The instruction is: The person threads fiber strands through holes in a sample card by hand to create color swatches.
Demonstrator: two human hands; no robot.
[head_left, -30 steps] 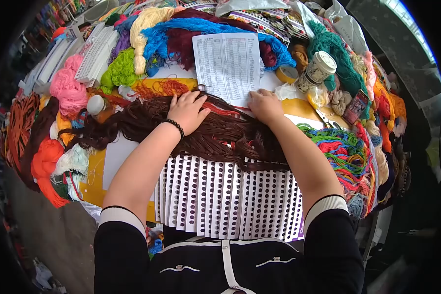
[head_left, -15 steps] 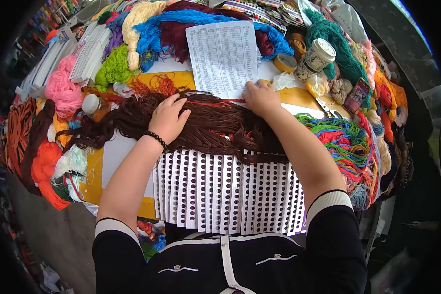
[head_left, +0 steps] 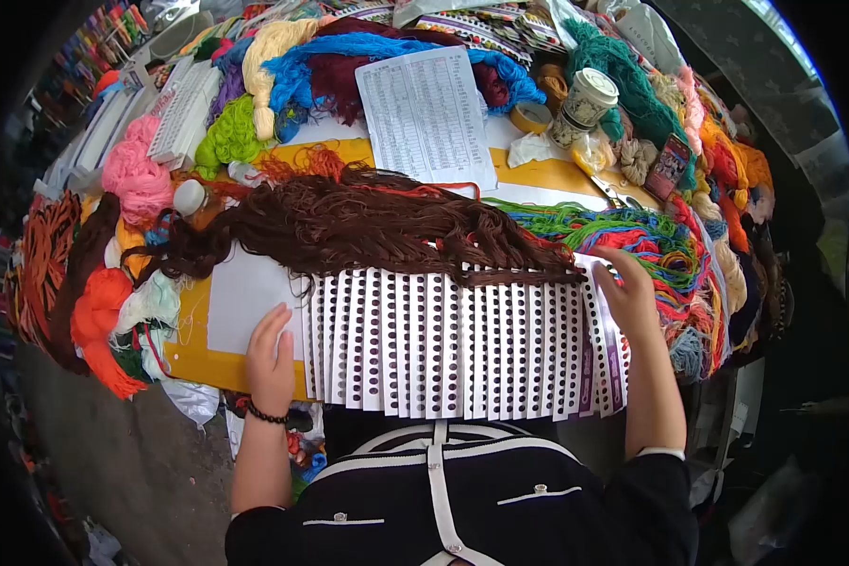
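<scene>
A row of overlapping white cards with punched holes lies along the front of the table. Across their upper ends stretches a long bundle of dark brown thread. My left hand, a beaded bracelet at its wrist, is beside the left end of the cards with its fingers extended and nothing in it. At the other end, my right hand rests by the upper corner of the rightmost cards, fingers bent but apart. It appears to touch the card edge without gripping it.
Behind the brown thread lies a printed sheet. Multicoloured threads, scissors, a phone and a patterned paper cup are at the right. A small jar and pink yarn stand left.
Both hands have left the brown thread and moved down toward me, out to opposite ends of the cards. The multicoloured threads are more exposed now.
</scene>
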